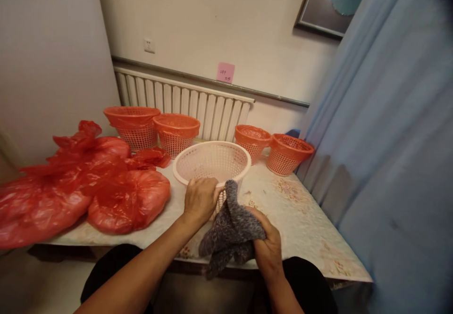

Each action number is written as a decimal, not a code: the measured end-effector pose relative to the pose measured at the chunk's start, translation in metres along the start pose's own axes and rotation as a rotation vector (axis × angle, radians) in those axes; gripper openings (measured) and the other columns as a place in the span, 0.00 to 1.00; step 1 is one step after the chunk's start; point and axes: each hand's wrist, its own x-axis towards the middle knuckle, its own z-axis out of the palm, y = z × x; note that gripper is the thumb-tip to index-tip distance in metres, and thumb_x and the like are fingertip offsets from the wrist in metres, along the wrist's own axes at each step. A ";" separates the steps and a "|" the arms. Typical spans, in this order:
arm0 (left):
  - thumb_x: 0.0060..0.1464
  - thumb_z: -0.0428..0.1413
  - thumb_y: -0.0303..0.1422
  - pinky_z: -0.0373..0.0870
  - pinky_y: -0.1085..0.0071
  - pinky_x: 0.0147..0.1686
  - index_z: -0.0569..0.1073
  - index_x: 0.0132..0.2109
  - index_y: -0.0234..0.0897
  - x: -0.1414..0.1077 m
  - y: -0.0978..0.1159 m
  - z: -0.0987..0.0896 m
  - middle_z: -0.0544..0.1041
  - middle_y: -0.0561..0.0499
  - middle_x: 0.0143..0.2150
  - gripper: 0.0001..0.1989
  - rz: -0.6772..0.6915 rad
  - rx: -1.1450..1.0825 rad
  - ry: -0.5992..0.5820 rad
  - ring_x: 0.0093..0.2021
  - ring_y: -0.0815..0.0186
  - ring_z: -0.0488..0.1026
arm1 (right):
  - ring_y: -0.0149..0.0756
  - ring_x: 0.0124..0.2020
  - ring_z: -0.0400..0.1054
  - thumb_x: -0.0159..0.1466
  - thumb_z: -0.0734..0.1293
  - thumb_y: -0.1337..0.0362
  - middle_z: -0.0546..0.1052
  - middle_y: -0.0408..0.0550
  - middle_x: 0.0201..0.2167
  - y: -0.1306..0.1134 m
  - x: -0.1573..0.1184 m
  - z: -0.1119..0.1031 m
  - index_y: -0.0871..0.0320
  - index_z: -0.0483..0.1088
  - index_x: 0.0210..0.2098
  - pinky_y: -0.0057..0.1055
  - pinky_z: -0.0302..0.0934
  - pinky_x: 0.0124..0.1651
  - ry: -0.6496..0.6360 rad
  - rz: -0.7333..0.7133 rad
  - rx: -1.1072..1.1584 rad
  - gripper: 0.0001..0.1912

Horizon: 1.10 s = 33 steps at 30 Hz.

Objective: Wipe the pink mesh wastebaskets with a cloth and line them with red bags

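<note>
A pale pink mesh basket [212,161] stands near the middle of the table. My left hand [201,201] is closed on its front rim, fingers over the edge. A dark grey speckled cloth [235,229] hangs in front of the basket, its upper end touching the rim beside my left thumb. My right hand [267,241] is closed round the right side of the cloth. The basket looks empty in the part of its inside that shows; the cloth hides some of its front wall.
Knotted red plastic bags [130,201] lie on the table's left side. Red-lined baskets stand behind, two at the left [177,135] and two at the right [286,153]. A radiator [184,99] is on the wall; a blue curtain [389,163] hangs along the right.
</note>
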 end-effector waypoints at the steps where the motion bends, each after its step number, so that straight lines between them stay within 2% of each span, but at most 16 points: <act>1: 0.62 0.48 0.38 0.55 0.65 0.37 0.71 0.31 0.37 0.003 -0.002 -0.003 0.77 0.47 0.31 0.14 -0.073 -0.007 0.022 0.36 0.58 0.71 | 0.39 0.49 0.70 0.55 0.63 0.70 0.77 0.47 0.46 0.001 -0.001 -0.007 0.54 0.74 0.47 0.36 0.63 0.55 0.077 0.109 0.041 0.20; 4: 0.60 0.49 0.39 0.54 0.66 0.34 0.70 0.29 0.38 0.013 -0.011 -0.011 0.75 0.48 0.29 0.14 -0.306 -0.182 0.075 0.33 0.59 0.70 | 0.41 0.46 0.72 0.52 0.64 0.67 0.78 0.48 0.45 0.005 0.002 -0.027 0.57 0.72 0.49 0.36 0.65 0.50 0.328 0.370 0.171 0.24; 6: 0.57 0.50 0.40 0.54 0.68 0.32 0.69 0.28 0.39 0.016 -0.017 -0.011 0.73 0.51 0.27 0.13 -0.473 -0.452 0.097 0.31 0.61 0.69 | 0.41 0.45 0.72 0.53 0.64 0.65 0.78 0.49 0.46 0.006 0.005 -0.036 0.58 0.69 0.53 0.36 0.65 0.48 0.451 0.430 0.199 0.27; 8: 0.55 0.50 0.41 0.56 0.70 0.31 0.69 0.26 0.39 0.016 -0.021 -0.004 0.72 0.53 0.25 0.14 -0.589 -0.692 0.091 0.30 0.62 0.68 | 0.40 0.44 0.71 0.54 0.64 0.64 0.78 0.49 0.45 0.006 0.007 -0.041 0.58 0.68 0.54 0.35 0.64 0.49 0.527 0.424 0.145 0.27; 13: 0.53 0.46 0.45 0.61 0.71 0.26 0.68 0.27 0.37 -0.004 -0.011 0.028 0.71 0.54 0.22 0.18 -0.647 -0.950 -0.009 0.24 0.65 0.68 | 0.40 0.46 0.70 0.54 0.63 0.64 0.77 0.47 0.45 0.010 0.008 -0.043 0.58 0.70 0.51 0.35 0.61 0.51 0.620 0.420 0.050 0.24; 18: 0.51 0.50 0.45 0.63 0.72 0.28 0.66 0.26 0.38 -0.026 0.016 0.045 0.68 0.56 0.22 0.15 -0.631 -1.062 -0.086 0.25 0.66 0.67 | 0.42 0.49 0.68 0.57 0.63 0.62 0.75 0.49 0.48 0.010 0.017 -0.033 0.58 0.69 0.52 0.39 0.59 0.55 0.688 0.375 -0.018 0.23; 20: 0.53 0.50 0.44 0.63 0.72 0.29 0.65 0.26 0.38 -0.032 0.025 0.048 0.68 0.57 0.23 0.15 -0.615 -1.060 -0.098 0.26 0.66 0.67 | 0.43 0.52 0.67 0.57 0.62 0.63 0.74 0.50 0.50 0.008 0.019 -0.019 0.58 0.69 0.52 0.42 0.58 0.58 0.654 0.308 -0.110 0.23; 21: 0.54 0.50 0.44 0.64 0.71 0.30 0.66 0.27 0.38 -0.034 0.028 0.049 0.68 0.56 0.23 0.15 -0.600 -1.061 -0.107 0.28 0.65 0.67 | 0.44 0.53 0.66 0.56 0.62 0.65 0.73 0.51 0.51 0.008 0.018 -0.010 0.58 0.68 0.53 0.43 0.56 0.59 0.595 0.240 -0.166 0.24; 23: 0.56 0.48 0.44 0.67 0.69 0.36 0.69 0.31 0.37 -0.039 0.032 0.053 0.73 0.53 0.29 0.15 -0.528 -1.116 -0.152 0.33 0.63 0.71 | 0.45 0.58 0.62 0.55 0.61 0.69 0.70 0.52 0.55 0.012 0.014 0.011 0.58 0.66 0.56 0.46 0.53 0.62 0.394 0.046 -0.292 0.28; 25: 0.57 0.47 0.42 0.68 0.66 0.45 0.72 0.40 0.36 -0.044 0.032 0.058 0.77 0.48 0.39 0.15 -0.424 -1.217 -0.214 0.43 0.60 0.72 | 0.47 0.63 0.55 0.55 0.61 0.71 0.65 0.54 0.60 0.020 0.007 0.030 0.57 0.62 0.59 0.51 0.49 0.64 0.188 -0.147 -0.427 0.32; 26: 0.58 0.47 0.40 0.66 0.65 0.49 0.72 0.44 0.35 -0.047 0.032 0.061 0.77 0.46 0.45 0.16 -0.378 -1.255 -0.237 0.48 0.60 0.71 | 0.49 0.64 0.52 0.55 0.61 0.71 0.62 0.54 0.62 0.026 0.003 0.037 0.57 0.60 0.61 0.54 0.47 0.64 0.128 -0.217 -0.487 0.33; 28: 0.58 0.46 0.39 0.64 0.64 0.53 0.71 0.48 0.35 -0.053 0.031 0.066 0.76 0.45 0.48 0.17 -0.330 -1.256 -0.254 0.51 0.60 0.70 | 0.50 0.66 0.49 0.57 0.61 0.71 0.60 0.56 0.64 0.037 -0.004 0.044 0.58 0.56 0.63 0.57 0.46 0.64 0.102 -0.303 -0.578 0.34; 30: 0.59 0.44 0.40 0.65 0.63 0.52 0.71 0.45 0.35 -0.058 0.032 0.070 0.77 0.45 0.44 0.17 -0.329 -1.184 -0.251 0.51 0.59 0.70 | 0.49 0.65 0.51 0.58 0.59 0.71 0.61 0.57 0.63 0.048 -0.006 0.044 0.58 0.54 0.64 0.57 0.48 0.63 0.116 -0.360 -0.619 0.34; 33: 0.60 0.42 0.41 0.66 0.62 0.50 0.70 0.39 0.36 -0.062 0.037 0.072 0.77 0.46 0.36 0.17 -0.352 -1.074 -0.255 0.48 0.57 0.71 | 0.45 0.64 0.54 0.56 0.57 0.75 0.65 0.56 0.60 0.065 -0.001 0.031 0.59 0.56 0.62 0.56 0.51 0.63 0.120 -0.420 -0.628 0.33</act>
